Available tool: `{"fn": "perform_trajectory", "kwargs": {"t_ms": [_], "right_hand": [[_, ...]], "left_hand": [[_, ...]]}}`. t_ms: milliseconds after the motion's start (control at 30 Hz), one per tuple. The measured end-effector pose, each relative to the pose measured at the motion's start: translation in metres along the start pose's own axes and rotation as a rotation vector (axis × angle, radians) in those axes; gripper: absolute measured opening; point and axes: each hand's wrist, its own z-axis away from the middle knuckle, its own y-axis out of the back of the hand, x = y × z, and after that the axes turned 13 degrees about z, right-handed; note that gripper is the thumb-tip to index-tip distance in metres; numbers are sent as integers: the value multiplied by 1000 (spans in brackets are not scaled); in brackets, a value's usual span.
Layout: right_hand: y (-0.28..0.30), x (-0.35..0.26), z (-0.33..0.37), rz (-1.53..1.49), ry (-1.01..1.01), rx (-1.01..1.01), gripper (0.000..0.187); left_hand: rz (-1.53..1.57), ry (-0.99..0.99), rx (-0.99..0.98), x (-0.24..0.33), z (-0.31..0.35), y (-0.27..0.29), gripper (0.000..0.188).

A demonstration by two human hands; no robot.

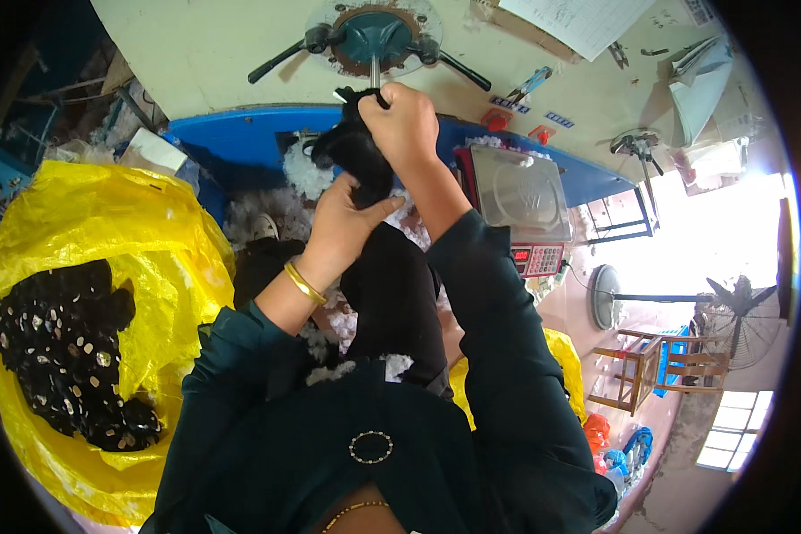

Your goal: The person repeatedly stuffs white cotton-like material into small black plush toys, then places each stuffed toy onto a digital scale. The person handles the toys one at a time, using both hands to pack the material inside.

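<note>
A black plush piece (358,151) hangs between my hands in front of a metal tube (375,73), which sticks out of a round dark green fitting (376,40) on the machine's pale face. My right hand (402,126) is closed around the upper end of the plush, right by the tube's tip; whether the tube goes inside the plush is hidden. Lower down, my left hand (343,227) pinches the plush's bottom end between thumb and fingers. A small white bit shows at the plush's top left.
On the left stands a yellow sack (107,209) holding many black plush pieces (62,356) with pale spots. White stuffing (307,169) clings to a blue ledge (240,142). A digital scale (521,200) sits to the right. Black-handled levers (280,64) flank the fitting; pliers (529,84) lie beyond.
</note>
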Motion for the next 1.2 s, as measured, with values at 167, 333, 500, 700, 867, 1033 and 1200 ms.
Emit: {"fn": "perform_trajectory", "kwargs": {"t_ms": [167, 333, 500, 700, 867, 1033, 1200], "right_hand": [[25, 2, 25, -9, 46, -158, 30], [-16, 3, -26, -108, 0, 12, 36], [-17, 14, -5, -228, 68, 58, 33], [-2, 33, 22, -374, 198, -2, 32], [-21, 55, 23, -742, 194, -186, 26], [-30, 51, -4, -552, 289, 53, 26], [-29, 46, -2, -524, 285, 74, 28]], "left_hand": [[-352, -507, 113, 18, 13, 2, 22], [-115, -139, 78, 32, -58, 16, 28], [207, -76, 50, 25, -32, 14, 31], [1170, 452, -37, 29, -3, 23, 30], [693, 68, -125, -1, -10, 17, 25], [58, -356, -32, -19, -50, 14, 24], [-219, -439, -38, -15, -52, 18, 28]]}}
